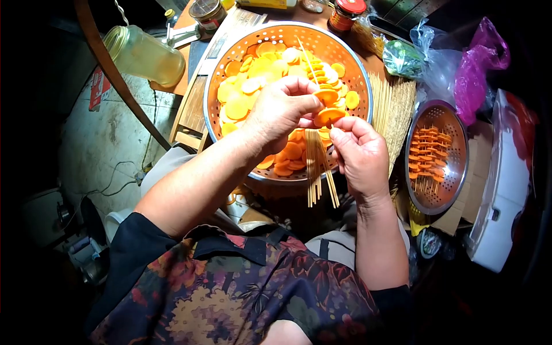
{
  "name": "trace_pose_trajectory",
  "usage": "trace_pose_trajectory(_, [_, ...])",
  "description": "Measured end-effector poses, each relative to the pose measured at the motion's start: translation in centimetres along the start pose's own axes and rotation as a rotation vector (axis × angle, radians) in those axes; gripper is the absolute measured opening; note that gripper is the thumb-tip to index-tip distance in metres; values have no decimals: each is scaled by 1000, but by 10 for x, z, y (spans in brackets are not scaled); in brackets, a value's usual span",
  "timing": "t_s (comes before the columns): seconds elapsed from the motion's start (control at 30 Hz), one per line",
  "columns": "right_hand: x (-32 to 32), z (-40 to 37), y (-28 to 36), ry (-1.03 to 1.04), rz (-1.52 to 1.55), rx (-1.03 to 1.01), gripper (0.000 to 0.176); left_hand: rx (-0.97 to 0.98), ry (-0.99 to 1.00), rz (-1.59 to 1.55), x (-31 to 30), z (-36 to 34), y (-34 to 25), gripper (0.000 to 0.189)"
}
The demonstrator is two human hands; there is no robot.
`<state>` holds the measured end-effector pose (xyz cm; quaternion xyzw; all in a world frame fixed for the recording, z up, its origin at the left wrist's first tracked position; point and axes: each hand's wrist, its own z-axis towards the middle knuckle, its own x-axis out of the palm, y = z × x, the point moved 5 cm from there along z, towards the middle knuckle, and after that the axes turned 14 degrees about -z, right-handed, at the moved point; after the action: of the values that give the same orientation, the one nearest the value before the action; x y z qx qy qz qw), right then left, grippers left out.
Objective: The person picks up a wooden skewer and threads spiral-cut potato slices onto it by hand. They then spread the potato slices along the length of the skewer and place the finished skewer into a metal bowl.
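Observation:
My left hand [283, 110] pinches an orange carrot slice [326, 96] threaded on a thin bamboo skewer [307, 60] that points up and away. My right hand [361, 152] grips the lower end of that skewer, just under a second slice [330, 117]. Both hands hover over a large metal colander [230, 46] full of sliced carrot rounds. A bundle of bare skewers [318, 167] lies across the colander's near rim, below my hands.
A smaller metal colander [454, 172] at right holds finished carrot skewers. More skewers [391, 103] lie between the two bowls. Jars [345, 14], a clear plastic jug [146, 54], plastic bags [477, 63] and a white box [500, 195] crowd around.

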<state>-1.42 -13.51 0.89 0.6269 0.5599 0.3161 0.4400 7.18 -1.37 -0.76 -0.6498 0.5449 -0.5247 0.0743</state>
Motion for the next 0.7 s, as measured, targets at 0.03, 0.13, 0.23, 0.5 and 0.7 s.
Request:
trace_pose_trajectory(0.03, [-1,0,0,-3,-1,3,9,0,-8,6,0,0,1,11])
trace_pose_trajectory(0.13, [-1,0,1,-11,-32,-16,9,5,-16,21,-3,1,4,11])
trace_pose_trajectory(0.23, [0,-1,1,-3,-10,2,9,14,-10,31,-3,2,4,10])
trace_pose_trajectory(0.5, [-4,1,2,-61,18,-26,10,6,6,61,4,10,0,14])
trace_pose_trajectory(0.7, [-15,-2,7,-113,182,-12,13,380,-122,384,-37,70,-35,20])
